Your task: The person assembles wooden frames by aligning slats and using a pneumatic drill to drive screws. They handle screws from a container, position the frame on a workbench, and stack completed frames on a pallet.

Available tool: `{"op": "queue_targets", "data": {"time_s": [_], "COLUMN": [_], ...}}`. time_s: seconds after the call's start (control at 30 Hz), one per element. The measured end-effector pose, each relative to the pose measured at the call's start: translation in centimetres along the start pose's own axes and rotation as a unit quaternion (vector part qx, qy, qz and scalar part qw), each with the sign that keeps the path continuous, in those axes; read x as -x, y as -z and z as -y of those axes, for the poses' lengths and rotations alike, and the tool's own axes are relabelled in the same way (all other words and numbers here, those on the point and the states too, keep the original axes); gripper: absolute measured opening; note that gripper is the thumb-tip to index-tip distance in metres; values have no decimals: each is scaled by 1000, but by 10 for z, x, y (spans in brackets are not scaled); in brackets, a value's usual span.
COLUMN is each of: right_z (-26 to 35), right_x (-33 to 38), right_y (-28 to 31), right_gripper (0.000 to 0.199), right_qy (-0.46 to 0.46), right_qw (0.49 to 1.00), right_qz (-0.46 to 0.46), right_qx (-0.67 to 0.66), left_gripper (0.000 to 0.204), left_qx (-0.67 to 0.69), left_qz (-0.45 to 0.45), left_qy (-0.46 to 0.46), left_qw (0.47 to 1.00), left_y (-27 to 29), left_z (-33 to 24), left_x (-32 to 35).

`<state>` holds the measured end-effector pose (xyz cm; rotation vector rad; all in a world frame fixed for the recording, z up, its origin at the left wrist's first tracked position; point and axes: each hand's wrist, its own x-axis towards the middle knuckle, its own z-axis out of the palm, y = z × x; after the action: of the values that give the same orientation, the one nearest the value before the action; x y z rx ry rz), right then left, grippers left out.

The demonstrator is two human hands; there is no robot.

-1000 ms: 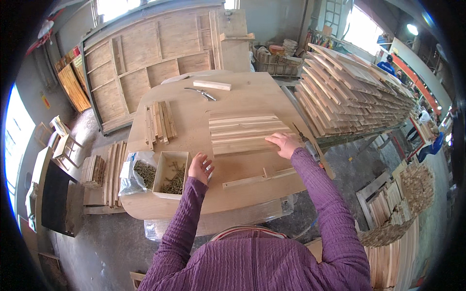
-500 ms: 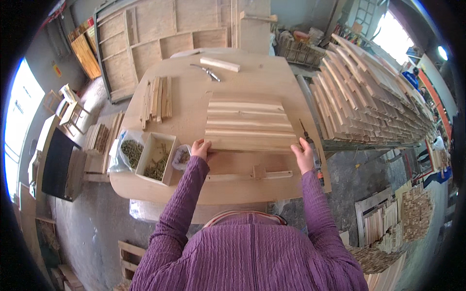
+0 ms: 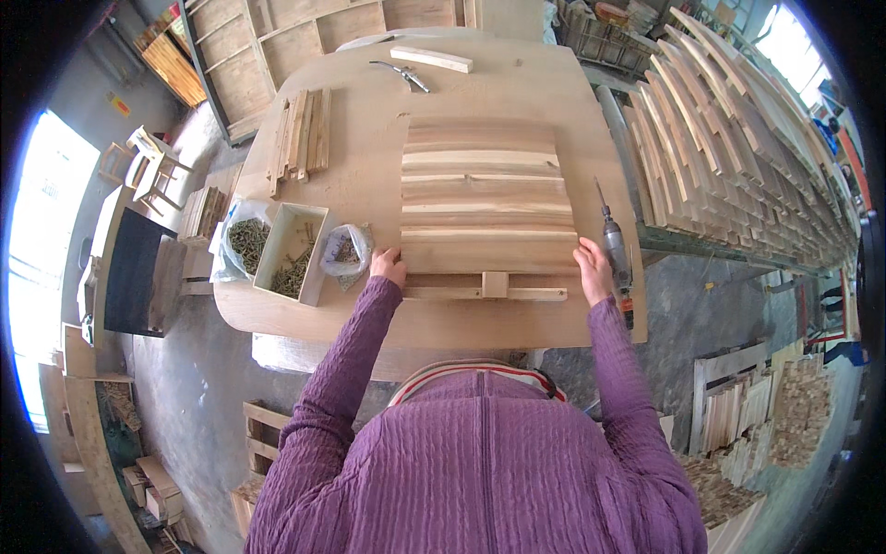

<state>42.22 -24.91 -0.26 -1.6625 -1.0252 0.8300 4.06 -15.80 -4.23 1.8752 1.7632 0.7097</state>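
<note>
A square wooden panel (image 3: 484, 198) with light and brown stripes lies over the middle of the table, its grain running left to right. At its near left corner my left hand (image 3: 389, 267) grips the edge, fingers partly hidden. My right hand (image 3: 593, 270) closes on the near right corner the same way. Just in front of the panel's near edge is a narrow batten (image 3: 535, 295) with a small wood block (image 3: 495, 285) at its middle. To the right of my right hand rests a power drill (image 3: 616, 251) with a long bit.
On the left stand a wooden box of screws (image 3: 316, 268) and two plastic bags of screws (image 3: 247, 242). Behind them lie several thin wood strips (image 3: 303, 138). An air blow gun (image 3: 406, 76) and a pale bar (image 3: 431, 60) are farther back. Stacked boards (image 3: 729, 175) rise beside the table's right.
My hands have brought the panel nearer to me, so its near edge now comes close to the batten and block. The whole view has also shifted.
</note>
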Motion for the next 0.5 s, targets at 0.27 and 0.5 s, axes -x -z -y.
{"op": "queue_targets", "data": {"time_s": [0.27, 0.5], "right_z": [-13, -18], "right_x": [20, 39], "right_y": [5, 5], "right_gripper": [37, 34], "right_qy": [30, 55], "right_qw": [999, 998], "right_qz": [-10, -14], "right_qx": [-28, 3], "left_gripper": [35, 38], "left_qx": [2, 8], "left_qz": [-4, -19], "left_qy": [-15, -28], "left_qw": [1000, 999], "left_y": [8, 6], "left_z": [-7, -11], "left_x": [29, 39]}}
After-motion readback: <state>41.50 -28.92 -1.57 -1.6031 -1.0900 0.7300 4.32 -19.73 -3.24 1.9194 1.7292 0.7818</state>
